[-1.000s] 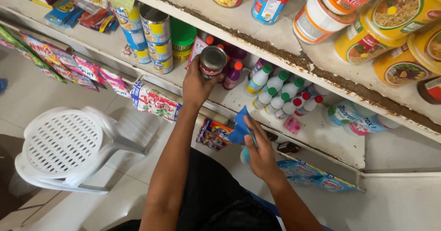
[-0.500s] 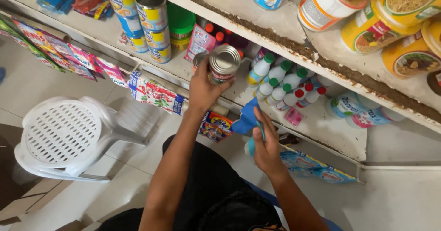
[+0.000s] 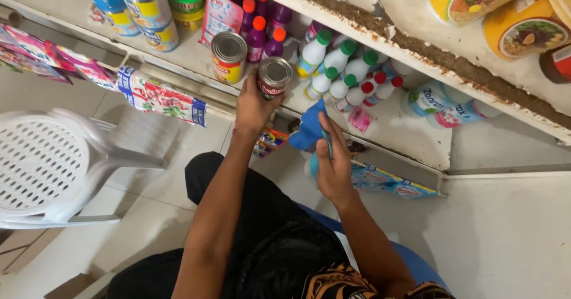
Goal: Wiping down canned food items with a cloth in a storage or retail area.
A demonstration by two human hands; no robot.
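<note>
My left hand (image 3: 254,105) grips a small tin can (image 3: 273,77) with a silver lid and red label, held at the front edge of the white shelf (image 3: 196,55). A second, similar can (image 3: 228,57) stands on the shelf just to its left. My right hand (image 3: 333,162) holds a blue cloth (image 3: 309,127) below the shelf edge, a little to the right of the can. Small white bottles (image 3: 339,73) with green and red caps stand right behind the held can.
Purple bottles with orange caps (image 3: 262,34) and stacked tins (image 3: 140,10) fill the shelf's back left. Sachet strips (image 3: 160,99) hang off the shelf edge. Yellow jars (image 3: 476,1) sit on the upper shelf. A white plastic chair (image 3: 47,162) stands at the left on the tiled floor.
My left hand has brought the can down from in front of the shelf toward the shelf's front edge beside the other can. The right hand with the cloth stays about where it was.
</note>
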